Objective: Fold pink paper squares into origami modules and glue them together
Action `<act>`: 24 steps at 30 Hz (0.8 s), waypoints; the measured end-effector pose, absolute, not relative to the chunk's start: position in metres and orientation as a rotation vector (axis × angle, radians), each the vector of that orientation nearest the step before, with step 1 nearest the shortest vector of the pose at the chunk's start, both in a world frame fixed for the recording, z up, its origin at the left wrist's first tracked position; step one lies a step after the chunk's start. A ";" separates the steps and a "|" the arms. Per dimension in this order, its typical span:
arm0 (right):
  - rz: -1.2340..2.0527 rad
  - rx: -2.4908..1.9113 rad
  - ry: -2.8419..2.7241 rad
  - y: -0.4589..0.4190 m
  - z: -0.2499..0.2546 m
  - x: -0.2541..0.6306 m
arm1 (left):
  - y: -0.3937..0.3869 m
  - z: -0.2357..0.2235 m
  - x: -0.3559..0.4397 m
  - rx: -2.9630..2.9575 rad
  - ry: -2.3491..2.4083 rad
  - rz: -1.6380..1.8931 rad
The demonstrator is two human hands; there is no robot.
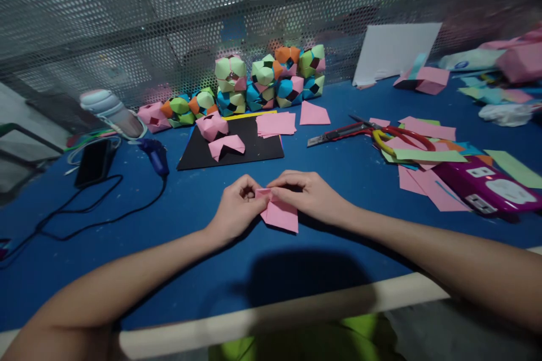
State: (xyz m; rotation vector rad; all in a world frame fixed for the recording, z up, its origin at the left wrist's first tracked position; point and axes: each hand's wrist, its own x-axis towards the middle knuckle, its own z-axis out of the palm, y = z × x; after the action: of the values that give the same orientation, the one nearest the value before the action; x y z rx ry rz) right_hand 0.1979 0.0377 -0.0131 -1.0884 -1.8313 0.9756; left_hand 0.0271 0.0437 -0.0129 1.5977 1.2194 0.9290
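On a blue table [195, 276] with a pale front edge, before a perforated metal screen [186, 11], both hands are holding a small pink paper [282, 214] near the front. Its folded upper edge is facing the screen; its loose lower part is pointing toward the wearer and slightly right, the long axis running the same slanting way. The left hand [241, 206] is pinching the upper-left corner, thumb on top; the right hand [311, 194] is closing thumb and fingers on the upper edge. Beyond them, a black sheet [258, 152] is lying flat.
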 end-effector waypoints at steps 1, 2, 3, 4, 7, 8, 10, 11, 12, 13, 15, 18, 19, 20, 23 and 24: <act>0.956 -1.106 -1.849 0.038 -0.013 0.199 | 0.044 -0.013 0.027 1.581 1.224 0.952; 0.928 -1.118 -1.865 0.039 -0.014 0.200 | 0.044 -0.013 0.027 1.568 1.231 0.964; 0.893 -1.121 -1.883 0.040 -0.016 0.201 | 0.044 -0.014 0.027 1.561 1.237 0.968; 0.850 -1.113 -1.904 0.040 -0.017 0.202 | 0.045 -0.014 0.028 1.556 1.242 0.963; 0.688 -1.047 -1.987 0.042 -0.023 0.205 | 0.045 -0.015 0.028 1.535 1.237 0.939; 0.635 -1.021 -2.021 0.043 -0.024 0.206 | 0.045 -0.015 0.028 1.524 1.227 0.936; 0.537 -0.975 -2.090 0.044 -0.026 0.208 | 0.045 -0.016 0.027 1.503 1.203 0.926; 0.494 -0.959 -2.119 0.044 -0.027 0.208 | 0.046 -0.016 0.027 1.497 1.193 0.919; 0.459 -0.946 -2.143 0.044 -0.028 0.209 | 0.045 -0.016 0.027 1.493 1.187 0.911; 0.429 -0.935 -2.161 0.045 -0.028 0.210 | 0.045 -0.017 0.027 1.491 1.186 0.908; 0.407 -0.925 -2.178 0.045 -0.027 0.210 | 0.045 -0.017 0.026 1.496 1.199 0.913; 0.472 -0.975 -2.144 0.044 -0.022 0.209 | 0.045 -0.016 0.025 1.535 1.235 0.946; 0.510 -1.012 -2.115 0.043 -0.020 0.208 | 0.045 -0.016 0.025 1.548 1.240 0.963; 0.549 -1.050 -2.083 0.043 -0.018 0.208 | 0.045 -0.015 0.025 1.561 1.240 0.981; 0.611 -1.092 -2.040 0.043 -0.015 0.208 | 0.045 -0.015 0.024 1.597 1.243 1.002; 0.596 -1.080 -2.060 0.043 -0.015 0.209 | 0.045 -0.015 0.025 1.612 1.238 0.994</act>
State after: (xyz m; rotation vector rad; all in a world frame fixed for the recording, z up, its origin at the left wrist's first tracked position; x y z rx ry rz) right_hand 0.2093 0.0434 -0.0147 -1.0801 -2.0603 0.5962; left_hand 0.0245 0.0454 -0.0153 1.6121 1.2381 0.9937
